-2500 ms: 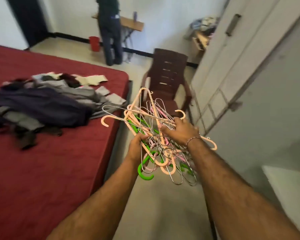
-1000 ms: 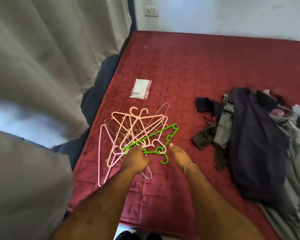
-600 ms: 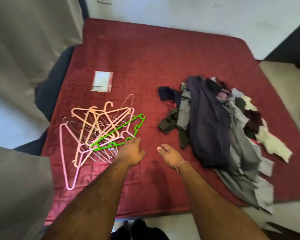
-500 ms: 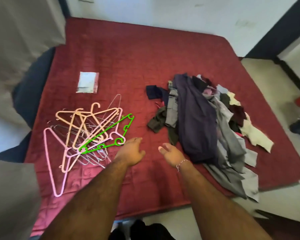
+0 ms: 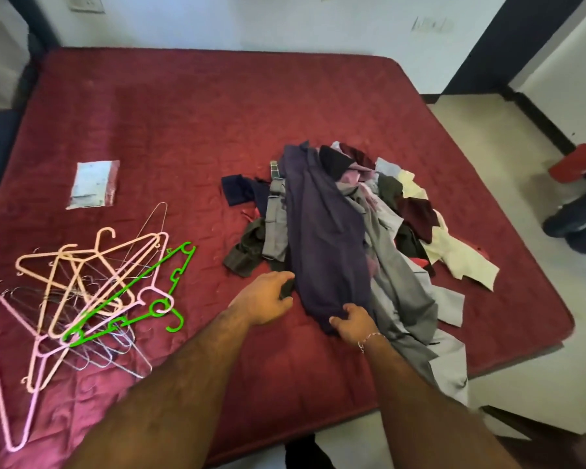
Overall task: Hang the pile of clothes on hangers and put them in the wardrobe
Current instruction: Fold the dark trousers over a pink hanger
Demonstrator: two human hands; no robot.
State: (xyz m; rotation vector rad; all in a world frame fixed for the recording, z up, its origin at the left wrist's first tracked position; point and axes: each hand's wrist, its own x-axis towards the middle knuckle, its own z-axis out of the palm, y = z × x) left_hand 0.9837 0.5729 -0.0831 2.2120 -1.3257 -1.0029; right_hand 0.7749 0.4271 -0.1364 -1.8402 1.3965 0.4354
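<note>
Since half a second ago both hands have been moved right, off the bare bedspread and onto the near end of the clothes pile. The hangers have been left untouched on the left side of the bed.

Left hand: placed at the near left edge of the pile, fingers curled around a small dark bit of fabric, thumb below it. How firm the hold is cannot be told.

Right hand: set on the near end of the dark purple garment, fingers bent down into the cloth, thumb pointed left along its hem. A thin bracelet is worn on that wrist.

Pile: heaped right of the bed's centre, the purple garment draped lengthwise on top, grey pieces beneath it spilling over the near bed edge, cream, maroon and olive items to the sides.

Hangers: tangled flat heap, well apart from the pile. Peach and pink plastic ones are crossed over thin wire ones, a green hanger laid diagonally on top.

A small clear packet is seen lying beyond the hangers, apart from them. A red object and a dark blurred shape are seen on the floor at the right edge; what they are cannot be told.
</note>
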